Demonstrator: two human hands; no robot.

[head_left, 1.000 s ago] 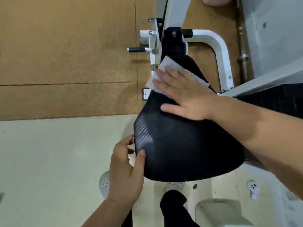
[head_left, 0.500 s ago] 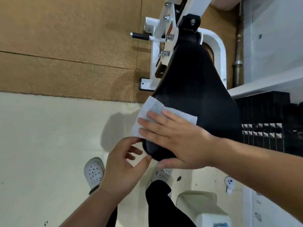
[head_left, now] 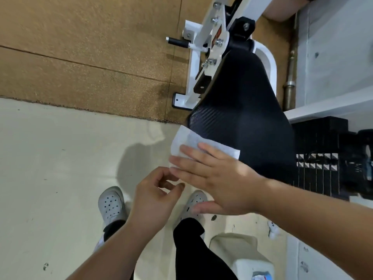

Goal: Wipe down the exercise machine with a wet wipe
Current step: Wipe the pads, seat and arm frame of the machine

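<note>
The exercise machine has a black padded seat (head_left: 240,110) on a white metal frame (head_left: 193,63). A white wet wipe (head_left: 193,141) lies over the seat's near left edge and hangs past it. My right hand (head_left: 214,178) presses flat on the wipe with straight, spread fingers, covering the seat's near end. My left hand (head_left: 155,197) hovers just below and left of it, off the seat, fingers loosely curled and holding nothing; its fingertips are close to the wipe's lower edge.
A black weight stack (head_left: 323,158) stands right of the seat under a white beam (head_left: 331,106). A metal bar (head_left: 290,85) lies by the wall. Brown mat (head_left: 80,57) covers the far floor. My white shoes (head_left: 111,203) and a cream container (head_left: 242,255) are below.
My right hand has dragged the wipe down the seat from its far narrow end to the near edge. My left hand has come off the seat's edge and curled.
</note>
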